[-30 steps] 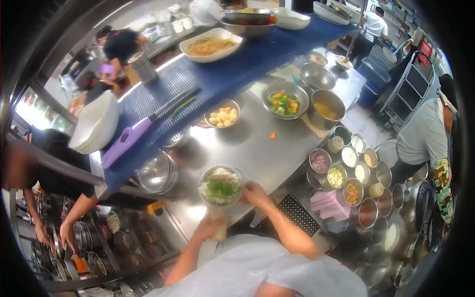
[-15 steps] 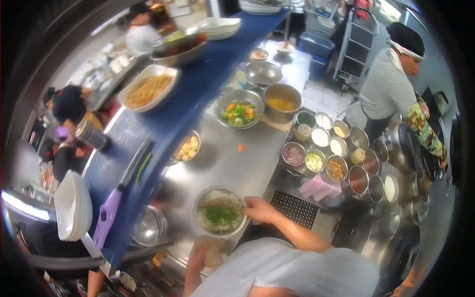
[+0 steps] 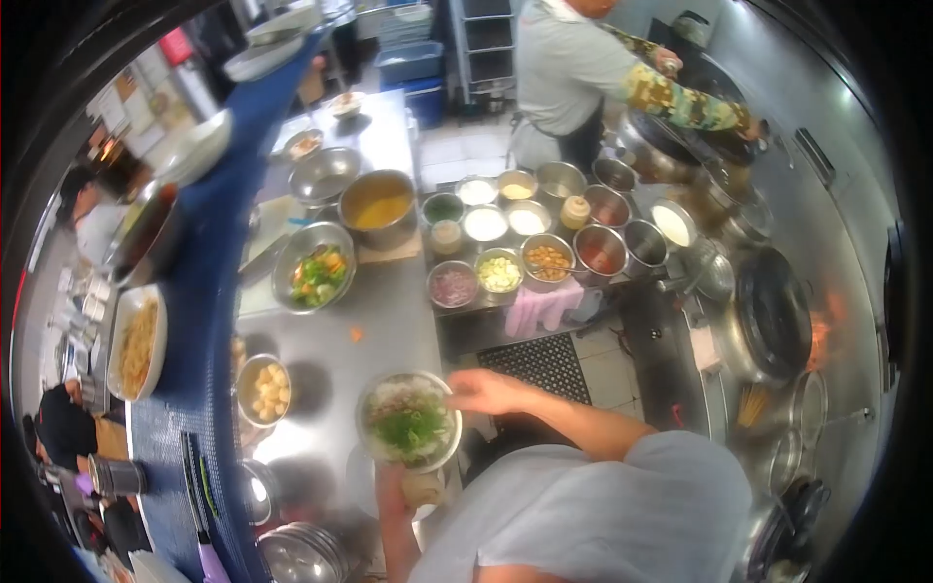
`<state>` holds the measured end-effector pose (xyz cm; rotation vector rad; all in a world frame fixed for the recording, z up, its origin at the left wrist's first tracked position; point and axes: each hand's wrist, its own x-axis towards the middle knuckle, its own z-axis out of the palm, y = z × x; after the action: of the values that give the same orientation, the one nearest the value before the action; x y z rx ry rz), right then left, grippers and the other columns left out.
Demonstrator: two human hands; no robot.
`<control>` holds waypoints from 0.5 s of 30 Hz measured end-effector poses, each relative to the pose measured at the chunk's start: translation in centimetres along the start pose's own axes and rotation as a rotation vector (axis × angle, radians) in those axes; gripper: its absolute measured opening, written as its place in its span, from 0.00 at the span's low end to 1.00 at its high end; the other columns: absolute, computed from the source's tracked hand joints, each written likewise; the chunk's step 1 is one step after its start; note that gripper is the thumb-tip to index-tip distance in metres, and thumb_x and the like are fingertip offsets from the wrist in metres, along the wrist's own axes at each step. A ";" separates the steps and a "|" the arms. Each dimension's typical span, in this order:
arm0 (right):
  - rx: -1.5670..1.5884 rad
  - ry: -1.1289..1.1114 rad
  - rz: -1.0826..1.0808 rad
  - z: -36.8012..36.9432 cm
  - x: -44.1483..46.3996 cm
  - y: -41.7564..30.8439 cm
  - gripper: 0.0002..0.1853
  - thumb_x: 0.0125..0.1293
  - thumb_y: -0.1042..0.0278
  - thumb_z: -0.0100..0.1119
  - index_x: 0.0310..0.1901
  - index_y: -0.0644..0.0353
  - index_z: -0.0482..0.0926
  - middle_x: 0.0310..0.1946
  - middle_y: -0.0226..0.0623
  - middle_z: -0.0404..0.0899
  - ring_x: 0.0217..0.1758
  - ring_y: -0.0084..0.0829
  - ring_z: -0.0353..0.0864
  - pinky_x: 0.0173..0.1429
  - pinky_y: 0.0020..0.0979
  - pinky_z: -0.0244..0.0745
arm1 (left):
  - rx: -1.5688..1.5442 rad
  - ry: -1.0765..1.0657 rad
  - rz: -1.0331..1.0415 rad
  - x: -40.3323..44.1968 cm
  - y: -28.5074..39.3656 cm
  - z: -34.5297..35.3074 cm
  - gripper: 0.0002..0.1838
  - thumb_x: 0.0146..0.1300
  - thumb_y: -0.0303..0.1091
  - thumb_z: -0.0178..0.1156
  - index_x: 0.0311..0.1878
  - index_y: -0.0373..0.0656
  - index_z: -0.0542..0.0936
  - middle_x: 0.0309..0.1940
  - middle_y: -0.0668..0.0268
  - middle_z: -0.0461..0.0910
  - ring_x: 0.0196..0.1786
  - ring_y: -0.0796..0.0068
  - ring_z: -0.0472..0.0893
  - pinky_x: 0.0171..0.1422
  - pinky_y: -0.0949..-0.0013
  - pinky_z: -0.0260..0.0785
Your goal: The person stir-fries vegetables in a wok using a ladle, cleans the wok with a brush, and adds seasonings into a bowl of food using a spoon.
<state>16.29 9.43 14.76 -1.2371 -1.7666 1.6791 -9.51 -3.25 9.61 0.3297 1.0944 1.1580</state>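
Observation:
A metal bowl (image 3: 408,416) of chopped green herbs over pale, thin shreds is just in front of my body, over the steel counter (image 3: 330,360). My right hand (image 3: 486,392) pinches its right rim between thumb and fingers. Below it, my left hand (image 3: 397,491) grips the near side of the bowl, its fingers partly hidden. A tan shape beside that hand is too blurred to make out. To the left stands a bowl of pale round pieces (image 3: 264,391). Further back sit a bowl of cut vegetables (image 3: 316,269) and a pot of yellow liquid (image 3: 377,201).
Several ingredient tins, among them nuts (image 3: 547,258) and red sauce (image 3: 600,250), line the right side. A pink cloth (image 3: 542,309) hangs below them. A co-worker (image 3: 573,78) stands at a wok. The blue-covered shelf (image 3: 209,219) holds noodles (image 3: 139,347). Flame (image 3: 821,335) shows beside another wok (image 3: 773,311).
The camera has swung right, so the shelf slid left and the stove came into view. Both my hands stay at the herb bowl, which now looks raised and tilted.

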 end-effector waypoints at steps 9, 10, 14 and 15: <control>0.566 0.278 0.150 0.8 1.6 4.8 0.20 0.73 0.51 0.48 0.47 0.64 0.75 0.38 0.42 0.82 0.38 0.35 0.84 0.40 0.32 0.81 | -0.185 0.086 -0.181 11.4 -0.6 7.1 0.13 0.65 0.36 0.48 0.48 0.39 0.73 0.38 0.60 0.77 0.39 0.64 0.81 0.37 0.61 0.78; 0.490 0.237 0.162 0.4 1.0 4.6 0.20 0.74 0.51 0.47 0.45 0.64 0.76 0.36 0.41 0.83 0.36 0.33 0.84 0.38 0.31 0.80 | -0.135 0.086 -0.128 14.4 -2.7 5.0 0.13 0.66 0.33 0.45 0.48 0.40 0.74 0.38 0.61 0.77 0.39 0.63 0.82 0.38 0.60 0.78; 0.266 0.222 0.232 -0.6 -0.5 4.3 0.20 0.75 0.52 0.46 0.39 0.63 0.77 0.31 0.37 0.82 0.30 0.27 0.82 0.33 0.30 0.78 | -0.147 0.071 -0.057 15.8 -3.7 6.2 0.14 0.67 0.35 0.45 0.50 0.38 0.73 0.40 0.58 0.78 0.40 0.62 0.82 0.42 0.59 0.79; 0.240 0.236 0.241 -0.7 -0.7 4.4 0.19 0.74 0.53 0.46 0.39 0.63 0.77 0.30 0.36 0.82 0.29 0.26 0.81 0.33 0.30 0.78 | -0.138 0.073 -0.032 15.5 -3.7 6.5 0.16 0.67 0.36 0.46 0.50 0.36 0.73 0.41 0.57 0.78 0.42 0.61 0.82 0.44 0.59 0.79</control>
<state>18.59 8.75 10.92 -1.5111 -1.2798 1.7299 -2.28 10.41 2.09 0.1633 1.0728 1.2184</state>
